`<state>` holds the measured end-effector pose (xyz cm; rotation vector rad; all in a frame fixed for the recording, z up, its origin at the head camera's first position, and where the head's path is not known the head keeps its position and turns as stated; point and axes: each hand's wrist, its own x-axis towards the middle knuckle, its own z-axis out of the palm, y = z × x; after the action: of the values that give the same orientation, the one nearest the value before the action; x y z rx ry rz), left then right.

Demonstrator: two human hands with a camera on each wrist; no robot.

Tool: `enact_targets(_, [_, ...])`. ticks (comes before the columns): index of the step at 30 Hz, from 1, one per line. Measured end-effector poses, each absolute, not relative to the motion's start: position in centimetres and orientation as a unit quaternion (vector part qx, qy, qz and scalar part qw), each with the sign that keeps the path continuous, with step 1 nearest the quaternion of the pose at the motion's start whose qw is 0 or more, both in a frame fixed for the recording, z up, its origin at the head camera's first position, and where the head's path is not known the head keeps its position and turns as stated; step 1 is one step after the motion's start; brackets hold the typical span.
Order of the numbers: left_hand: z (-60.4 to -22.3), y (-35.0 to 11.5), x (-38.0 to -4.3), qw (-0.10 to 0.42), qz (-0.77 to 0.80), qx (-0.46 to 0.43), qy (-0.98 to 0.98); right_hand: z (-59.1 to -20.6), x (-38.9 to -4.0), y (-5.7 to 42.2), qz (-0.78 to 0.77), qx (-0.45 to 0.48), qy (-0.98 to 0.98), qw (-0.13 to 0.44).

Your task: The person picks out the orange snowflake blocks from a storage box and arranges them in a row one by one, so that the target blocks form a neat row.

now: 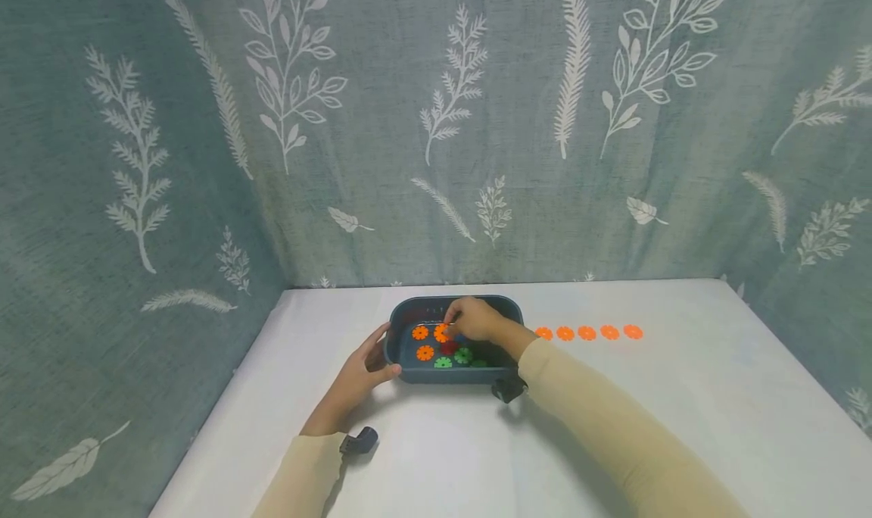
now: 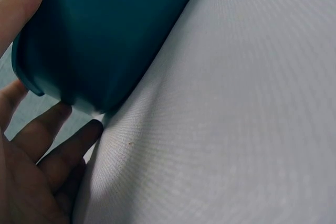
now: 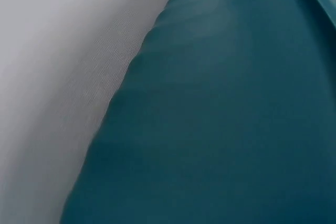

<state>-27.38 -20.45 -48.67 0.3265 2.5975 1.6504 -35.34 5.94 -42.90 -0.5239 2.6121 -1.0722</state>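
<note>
Orange flower-shaped discs (image 1: 425, 353) lie inside a dark teal tub (image 1: 450, 376) on a white cloth-covered table (image 1: 436, 457). Nearest of all, two cream sleeves (image 1: 300, 480) come in from below, the right one slanting over the right-hand part of the table. A dark strapped device (image 1: 361, 441) sits at the left wrist; a black device (image 1: 509, 389) hangs under the right wrist, just in front of the tub. The left hand (image 1: 359, 374) grips the tub's near left corner, thumb against the near wall and fingers spread along the left end; the left wrist view shows that hold up close. In the right wrist view, a long, smooth tub wall meets the white cloth.

Inside the tub, green flower-shaped discs (image 1: 463, 356) lie along the near side, with a red disc (image 1: 449, 347) just behind them. Farther in, the right hand (image 1: 477, 319) reaches over the right side, thumb and forefinger pinching one orange disc (image 1: 440, 332). A blue patch beneath that hand is too hidden to identify.

Outside, to the tub's right, five orange discs (image 1: 587, 333) form a row. Beyond the table hangs a grey-green curtain (image 1: 524, 223) with white leaf sprigs.
</note>
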Motion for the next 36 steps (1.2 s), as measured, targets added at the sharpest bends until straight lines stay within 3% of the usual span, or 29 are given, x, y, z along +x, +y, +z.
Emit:
enact_targets(8, [-48.9, -20.5, -27.5, 0.022, 0.528, 0.107, 0.842, -42.6, -35.4, 8.2, -0.388, -0.182, 0.889, 0.160])
enact_targets(20, [-48.9, -20.4, -27.5, 0.021, 0.519, 0.102, 0.848, -40.3, -34.8, 11.2, -0.368, -0.186, 0.900, 0.139])
enact_targets(36, [-48.9, -20.5, -27.3, 0.016, 0.524, 0.102, 0.845, -37.7, -34.2, 16.0, -0.366, -0.167, 0.902, 0.159])
